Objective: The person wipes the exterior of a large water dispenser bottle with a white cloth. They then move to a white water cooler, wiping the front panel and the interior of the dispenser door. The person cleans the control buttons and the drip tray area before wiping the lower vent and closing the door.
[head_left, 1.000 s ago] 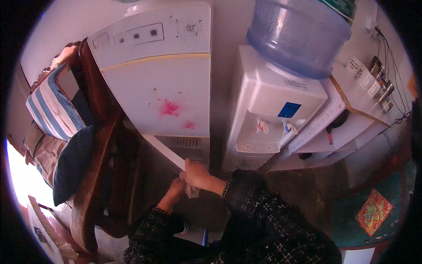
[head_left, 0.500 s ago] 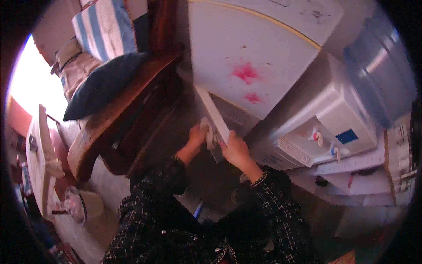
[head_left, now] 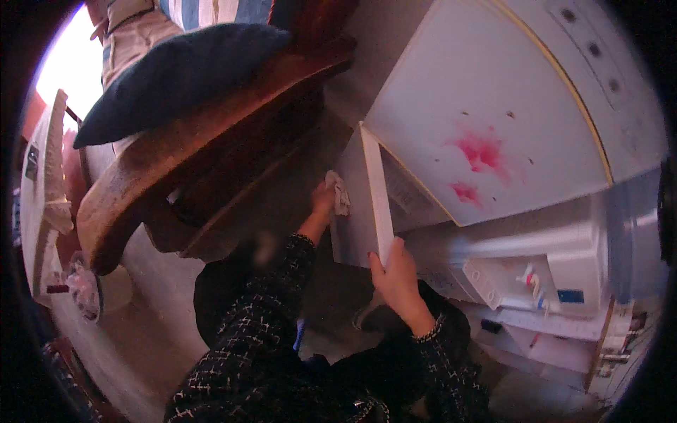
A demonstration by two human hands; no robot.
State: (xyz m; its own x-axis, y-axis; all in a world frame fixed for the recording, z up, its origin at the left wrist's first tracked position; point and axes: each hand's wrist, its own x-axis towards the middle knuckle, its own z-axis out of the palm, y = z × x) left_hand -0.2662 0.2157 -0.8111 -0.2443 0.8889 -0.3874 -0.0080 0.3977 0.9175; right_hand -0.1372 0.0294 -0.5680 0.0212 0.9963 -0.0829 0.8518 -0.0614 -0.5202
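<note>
A white door or panel (head_left: 381, 190) stands ajar from the lower part of a white appliance (head_left: 423, 106) with pink flower prints. My right hand (head_left: 400, 280) grips the near end of its edge, thumb on one side and fingers on the other. On the panel's outer left face, my left hand (head_left: 324, 198) presses a crumpled pale cloth (head_left: 340, 194), its fingers closed on it. The appliance's dark interior shows only in part beside the panel.
A water dispenser (head_left: 437, 247) with two taps stands right of the panel. To the left are a wooden seat (head_left: 127, 190) with a dark cushion (head_left: 183, 77) and a bin (head_left: 116, 289) with a plastic liner. A low shelf (head_left: 543, 324) lies at lower right.
My left hand has moved with the cloth away from my right hand, farther along the panel's outer face. My right hand still holds the edge. The whole view has turned.
</note>
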